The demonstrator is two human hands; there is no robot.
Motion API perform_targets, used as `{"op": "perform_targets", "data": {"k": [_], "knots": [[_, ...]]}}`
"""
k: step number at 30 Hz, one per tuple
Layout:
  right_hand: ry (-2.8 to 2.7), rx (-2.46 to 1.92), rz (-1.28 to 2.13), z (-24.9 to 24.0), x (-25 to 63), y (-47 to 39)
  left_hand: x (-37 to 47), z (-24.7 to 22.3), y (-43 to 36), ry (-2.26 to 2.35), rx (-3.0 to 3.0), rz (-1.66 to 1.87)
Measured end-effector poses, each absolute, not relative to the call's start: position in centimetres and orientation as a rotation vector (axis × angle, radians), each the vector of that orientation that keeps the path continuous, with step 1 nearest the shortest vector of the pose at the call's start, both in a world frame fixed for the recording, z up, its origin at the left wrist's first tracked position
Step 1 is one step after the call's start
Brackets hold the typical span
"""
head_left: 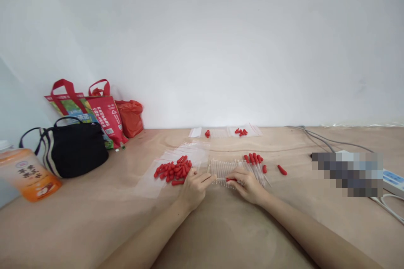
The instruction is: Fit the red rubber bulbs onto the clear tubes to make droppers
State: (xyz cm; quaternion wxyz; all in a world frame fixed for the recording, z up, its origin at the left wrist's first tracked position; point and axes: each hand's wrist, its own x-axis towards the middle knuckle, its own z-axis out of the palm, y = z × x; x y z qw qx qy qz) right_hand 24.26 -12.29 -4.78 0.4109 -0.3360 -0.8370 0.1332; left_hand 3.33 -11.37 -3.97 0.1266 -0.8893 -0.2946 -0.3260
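Between thumb and fingers, my left hand (194,187) pinches one end of a thin clear dropper tube (221,179). My right hand (249,185) is closed on a red rubber bulb (231,179) at the tube's other end; how far the tube goes in is hidden by the fingers. Just beyond both hands lies a row of clear tubes (222,167). Several tubes with red bulbs on them (253,158) lie to the right of that row. Left of my left hand, a pile of loose red bulbs (173,171) rests on a clear plastic bag (148,185).
Single red bulbs (282,170) lie at the right. By the wall is another clear bag (221,132) with tubes and bulbs. A black bag (75,149), shopping bags (107,117) and an orange pouch (30,172) stand left. Grey cables (322,136) and a power strip (393,180) lie right.
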Motion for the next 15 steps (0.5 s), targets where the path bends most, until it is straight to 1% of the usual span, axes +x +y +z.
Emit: {"op": "perform_targets", "data": {"k": [8, 15], "knots": [[-1.862, -0.962, 0.552, -5.11, 23.60, -12.43, 3.61, -4.02, -11.73, -0.939, -2.620, -0.969], [-2.063, -0.889, 0.437, -4.23, 24.10, -12.59, 3.55, -3.92, -11.98, -0.972, -2.648, -0.886]]}}
